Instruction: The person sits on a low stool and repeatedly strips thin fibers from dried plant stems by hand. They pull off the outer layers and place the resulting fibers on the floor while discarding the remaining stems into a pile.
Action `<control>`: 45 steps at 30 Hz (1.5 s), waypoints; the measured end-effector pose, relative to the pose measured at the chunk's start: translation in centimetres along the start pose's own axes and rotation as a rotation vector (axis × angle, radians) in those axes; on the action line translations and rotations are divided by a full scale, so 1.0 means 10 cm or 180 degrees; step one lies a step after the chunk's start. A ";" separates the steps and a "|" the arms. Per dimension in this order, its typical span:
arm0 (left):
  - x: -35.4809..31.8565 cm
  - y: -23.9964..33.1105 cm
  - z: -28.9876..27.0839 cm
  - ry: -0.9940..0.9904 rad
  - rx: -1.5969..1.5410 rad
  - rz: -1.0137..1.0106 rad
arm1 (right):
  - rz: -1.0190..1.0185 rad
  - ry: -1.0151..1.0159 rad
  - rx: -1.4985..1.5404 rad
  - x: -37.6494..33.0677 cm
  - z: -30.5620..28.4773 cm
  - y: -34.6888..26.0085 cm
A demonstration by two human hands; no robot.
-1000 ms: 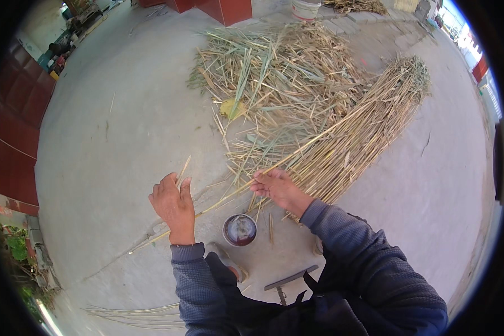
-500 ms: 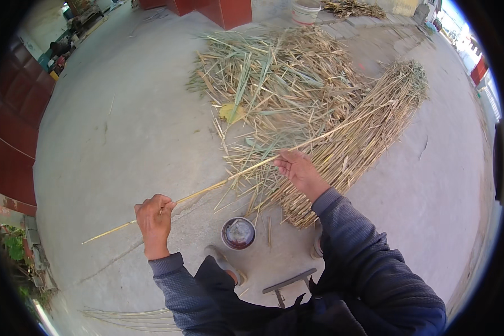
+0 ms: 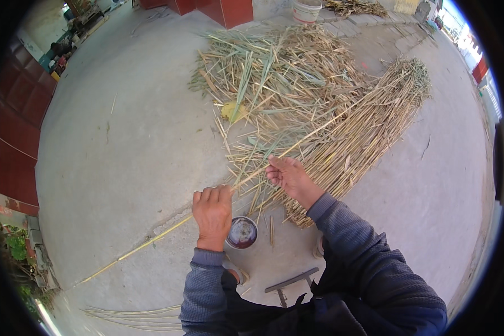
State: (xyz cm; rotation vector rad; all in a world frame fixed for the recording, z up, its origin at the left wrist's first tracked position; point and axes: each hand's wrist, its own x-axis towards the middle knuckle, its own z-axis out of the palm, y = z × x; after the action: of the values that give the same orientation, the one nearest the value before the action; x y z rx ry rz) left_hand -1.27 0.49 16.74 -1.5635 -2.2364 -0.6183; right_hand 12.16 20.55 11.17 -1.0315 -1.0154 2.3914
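A long yellowish reed stalk (image 3: pixel 161 235) slants across in front of me, its near-left end low over the floor and its far end running up over the bundle. My left hand (image 3: pixel 213 215) is closed round it, back of the hand upward. Farther up the same stalk, my right hand (image 3: pixel 288 178) pinches it between thumb and fingers. Beyond my right hand lies a thick bundle of reed stalks (image 3: pixel 369 134), pointing away to the right. Beside that spreads a loose heap of stripped leaves and husks (image 3: pixel 285 73), with a yellow leaf (image 3: pixel 233 112) at its left edge.
A small round bucket (image 3: pixel 242 233) with dark reddish contents stands by my feet. Several thin stalks (image 3: pixel 134 318) lie on the floor at lower left. A metal T-shaped stand (image 3: pixel 290 281) is close to my body. At the back is a white bucket (image 3: pixel 306 11).
My left hand has moved right along the stalk, closer to my right hand. The stalk now tilts more steeply, its near-left end lower. My right hand has shifted slightly left and nearer.
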 end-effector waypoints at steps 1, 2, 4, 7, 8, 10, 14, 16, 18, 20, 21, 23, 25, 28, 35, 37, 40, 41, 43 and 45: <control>-0.01 0.00 0.01 0.0015 -0.0012 0.0090 | 0.0020 -0.0018 0.0005 0.00 0.00 -0.01; -0.01 -0.01 0.01 0.0044 -0.0023 0.0029 | 0.0014 -0.0020 -0.0016 0.00 0.00 -0.02; -0.02 0.01 0.03 0.0030 -0.0137 0.0039 | 0.0010 0.0008 -0.0001 -0.01 0.00 -0.03; -0.05 0.02 0.05 0.0198 -0.0747 -0.0387 | 0.0020 0.0100 0.0038 0.00 -0.01 -0.03; -0.06 0.04 0.06 0.0176 -0.0805 -0.0421 | 0.0019 0.0123 0.0013 0.01 -0.01 -0.02; -0.06 0.01 0.03 0.0090 -0.1005 -0.0619 | 0.0059 0.0178 -0.0019 0.03 -0.04 0.00; 0.04 -0.13 -0.10 0.0502 -0.1197 -0.1681 | 0.0179 0.0303 -0.0182 0.09 -0.11 0.07; 0.12 -0.25 -0.19 0.0521 -0.0584 -0.1719 | 0.0190 0.0254 -0.0338 0.10 -0.10 0.10; 0.16 -0.25 -0.20 0.0750 0.0601 -0.0937 | 0.0177 0.0282 -0.0429 0.06 -0.05 0.12; 0.18 -0.16 -0.12 0.0640 0.0745 -0.0376 | 0.0121 0.0006 -0.0403 0.00 0.05 0.16; 0.17 -0.06 -0.05 0.0418 0.0312 -0.0173 | 0.0082 -0.0061 -0.0436 -0.04 0.10 0.18; 0.12 0.02 0.02 -0.0070 -0.0172 -0.0016 | 0.0129 -0.0123 -0.0449 -0.09 0.19 0.23; 0.06 0.00 0.06 -0.0603 -0.0300 -0.0119 | 0.0062 -0.0154 -0.0377 -0.09 0.19 0.23; -0.07 -0.45 -0.14 -0.0468 -0.0236 -0.0551 | -0.0201 -0.0076 -0.0073 0.02 0.00 0.05; -0.31 -1.02 -0.57 -0.0728 0.0446 -0.1293 | -0.0513 0.0420 -0.0049 0.03 -0.28 -0.37; -0.21 -0.79 -0.42 -0.0564 -0.0077 -0.0992 | -0.0527 0.0248 -0.0083 -0.04 -0.14 -0.33; -0.06 -0.23 -0.02 -0.0273 -0.0939 -0.0508 | -0.0517 -0.0168 -0.0092 -0.15 0.14 -0.11; -0.04 -0.13 0.02 -0.0221 -0.0925 -0.0597 | -0.0505 -0.0234 -0.0091 -0.19 0.20 -0.04; 0.00 -0.01 0.09 -0.0111 -0.0925 -0.0709 | -0.0506 -0.0304 -0.0114 -0.20 0.26 0.01; 0.00 0.01 0.11 0.0089 -0.0975 -0.0590 | -0.0592 -0.0256 -0.0182 -0.21 0.28 0.02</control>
State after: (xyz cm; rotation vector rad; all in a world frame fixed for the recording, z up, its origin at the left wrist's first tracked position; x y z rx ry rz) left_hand -1.22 1.12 15.80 -1.4761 -2.3701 -1.0728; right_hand 11.47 17.94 13.43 -0.8259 -1.1601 2.2798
